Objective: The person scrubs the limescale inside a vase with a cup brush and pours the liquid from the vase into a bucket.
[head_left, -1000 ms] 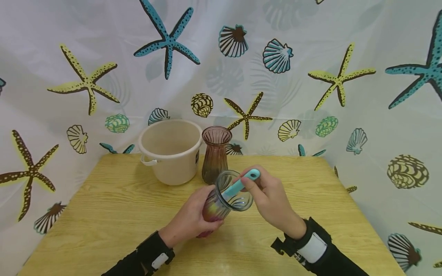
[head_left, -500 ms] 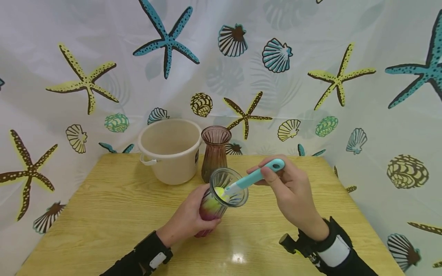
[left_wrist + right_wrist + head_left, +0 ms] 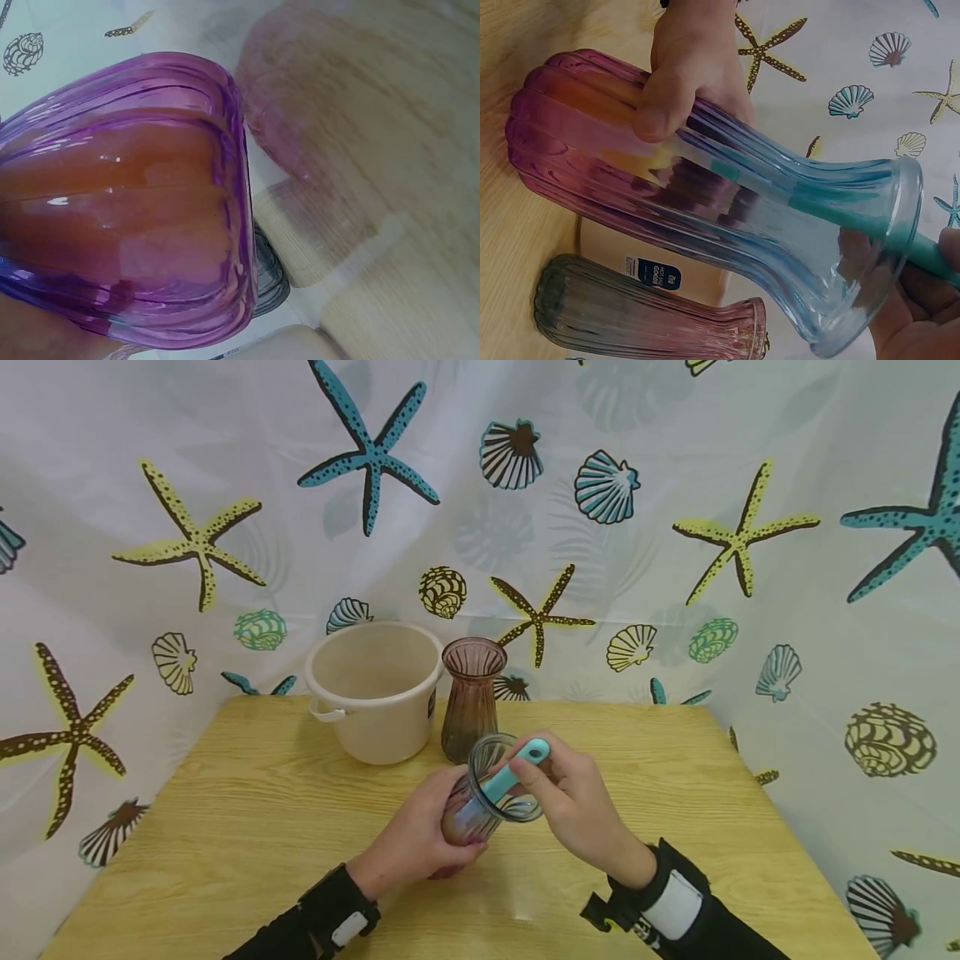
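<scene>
My left hand (image 3: 412, 831) grips a ribbed glass vase (image 3: 727, 202) around its body. The vase is tilted over the table, its mouth toward my right hand. Its glass runs from pinkish purple at the base to pale blue at the flared rim. My right hand (image 3: 573, 802) pinches the teal handle of a cleaning brush (image 3: 517, 768), which reaches through the mouth into the vase. Inside, a yellowish-orange head shows blurred through the glass in the right wrist view. The left wrist view is largely filled by the purple vase base (image 3: 172, 202).
Behind the hands, a second ribbed vase (image 3: 472, 714), pinkish above and grey below, stands upright on the wooden table (image 3: 262, 810). Beside it on the left is a cream bucket (image 3: 378, 731) with a handle. A curtain (image 3: 637, 410) printed with starfish and shells hangs behind.
Half a second ago the brush was drawn partly out, its yellow head near the mouth. My right hand has since moved left and down, sliding it deeper. My left hand keeps its grip.
</scene>
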Motion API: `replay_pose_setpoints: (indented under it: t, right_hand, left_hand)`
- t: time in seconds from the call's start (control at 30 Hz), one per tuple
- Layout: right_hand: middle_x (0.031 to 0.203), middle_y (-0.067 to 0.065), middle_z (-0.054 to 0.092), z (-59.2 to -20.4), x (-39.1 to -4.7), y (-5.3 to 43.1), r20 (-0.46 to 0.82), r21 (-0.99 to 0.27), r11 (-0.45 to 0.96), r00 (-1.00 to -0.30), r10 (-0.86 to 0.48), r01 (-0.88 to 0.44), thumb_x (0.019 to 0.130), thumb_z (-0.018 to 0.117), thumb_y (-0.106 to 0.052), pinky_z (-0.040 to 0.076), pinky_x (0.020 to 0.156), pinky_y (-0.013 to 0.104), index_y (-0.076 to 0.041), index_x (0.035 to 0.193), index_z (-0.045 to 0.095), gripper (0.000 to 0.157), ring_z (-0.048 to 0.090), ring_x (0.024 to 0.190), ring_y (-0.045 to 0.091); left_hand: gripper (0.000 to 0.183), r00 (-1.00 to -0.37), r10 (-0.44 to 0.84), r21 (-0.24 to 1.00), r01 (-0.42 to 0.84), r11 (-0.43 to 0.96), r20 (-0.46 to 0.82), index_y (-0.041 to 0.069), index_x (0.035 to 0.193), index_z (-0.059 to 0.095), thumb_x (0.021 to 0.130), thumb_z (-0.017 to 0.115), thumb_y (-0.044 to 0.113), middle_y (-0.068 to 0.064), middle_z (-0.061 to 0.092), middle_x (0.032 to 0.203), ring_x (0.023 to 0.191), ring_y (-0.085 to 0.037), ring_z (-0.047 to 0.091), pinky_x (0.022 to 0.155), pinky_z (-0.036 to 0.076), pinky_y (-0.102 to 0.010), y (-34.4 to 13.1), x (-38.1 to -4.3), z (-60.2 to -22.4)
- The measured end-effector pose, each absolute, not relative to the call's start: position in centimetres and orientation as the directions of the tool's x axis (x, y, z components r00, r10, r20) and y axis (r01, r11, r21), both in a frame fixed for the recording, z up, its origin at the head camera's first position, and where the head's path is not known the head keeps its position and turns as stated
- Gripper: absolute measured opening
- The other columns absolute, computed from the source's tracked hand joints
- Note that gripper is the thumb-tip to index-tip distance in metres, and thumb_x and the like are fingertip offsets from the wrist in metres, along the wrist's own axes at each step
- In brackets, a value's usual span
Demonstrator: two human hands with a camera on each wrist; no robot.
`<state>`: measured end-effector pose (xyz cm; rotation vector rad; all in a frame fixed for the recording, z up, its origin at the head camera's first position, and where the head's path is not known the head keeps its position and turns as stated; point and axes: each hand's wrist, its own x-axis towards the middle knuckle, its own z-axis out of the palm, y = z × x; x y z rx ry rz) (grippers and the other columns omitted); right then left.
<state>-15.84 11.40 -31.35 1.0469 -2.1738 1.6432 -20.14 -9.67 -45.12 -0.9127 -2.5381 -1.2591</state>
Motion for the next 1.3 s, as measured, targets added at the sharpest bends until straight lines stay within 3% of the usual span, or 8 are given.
replay_pose_setpoints:
  t: [0.27,0.43,0.63,0.8,1.07,1.3]
  right_hand:
    - [0.094,0.021,0.067,-31.6,-16.1,12.0,0.536,-0.777,0.114,-0.745,-0.397,-0.619,0.096,0.045,0.01,0.057,0.067,0.048,0.008,0.1,0.055,0.011,0.063,0.084,0.03]
    - [0.096,0.025,0.066,-31.6,-16.8,13.3,0.573,-0.783,0.02,-0.733,-0.367,-0.622,0.097,0.042,0.01,0.057,0.069,0.044,0.009,0.101,0.053,0.012,0.063,0.085,0.034]
    - [0.094,0.027,0.067,-31.0,-17.5,15.5,0.614,-0.767,0.013,-0.739,-0.277,-0.642,0.098,0.044,0.006,0.058,0.068,0.04,0.01,0.102,0.053,0.011,0.064,0.085,0.033]
    - [0.091,0.028,0.067,-30.0,-17.7,16.5,0.665,-0.73,0.005,-0.713,-0.223,-0.683,0.097,0.044,0.008,0.058,0.065,0.04,0.014,0.102,0.052,0.011,0.064,0.083,0.036]
    - [0.092,0.029,0.066,-30.5,-17.9,15.9,0.625,-0.758,0.013,-0.732,-0.269,-0.652,0.099,0.043,0.004,0.058,0.067,0.039,0.012,0.102,0.051,0.011,0.064,0.084,0.034]
    - [0.097,0.029,0.062,-31.8,-17.6,13.7,0.499,-0.827,0.028,-0.756,-0.423,-0.562,0.099,0.042,0.004,0.057,0.072,0.042,0.008,0.102,0.053,0.012,0.063,0.086,0.031]
  left_hand:
    - [0.089,-0.816,0.433,0.703,0.562,0.435,0.383,0.035,0.14,0.03,0.069,0.083,0.036,0.011,0.044,0.123,0.107,-0.007,0.043,0.086,0.048,-0.04,-9.6,-20.1,-45.0]
    - [0.087,-0.82,0.431,0.698,0.558,0.449,0.378,0.034,0.14,0.031,0.069,0.082,0.042,0.01,0.045,0.122,0.105,-0.007,0.044,0.084,0.049,-0.038,-9.6,-20.1,-45.0]
    - [0.088,-0.829,0.425,0.688,0.546,0.478,0.363,0.031,0.141,0.031,0.07,0.077,0.052,0.008,0.045,0.123,0.105,-0.009,0.044,0.084,0.049,-0.04,-9.7,-20.0,-45.1]
    - [0.088,-0.83,0.422,0.682,0.547,0.485,0.365,0.031,0.14,0.031,0.069,0.081,0.042,0.008,0.044,0.123,0.106,-0.008,0.043,0.086,0.048,-0.041,-9.6,-19.9,-45.1]
    - [0.087,-0.837,0.416,0.689,0.535,0.488,0.356,0.031,0.14,0.03,0.07,0.079,0.049,0.008,0.044,0.123,0.105,-0.009,0.044,0.085,0.048,-0.041,-9.8,-20.0,-45.1]
    - [0.088,-0.813,0.432,0.666,0.574,0.477,0.39,0.036,0.14,0.03,0.069,0.081,0.041,0.011,0.043,0.125,0.108,-0.007,0.041,0.087,0.047,-0.041,-9.7,-20.0,-45.1]
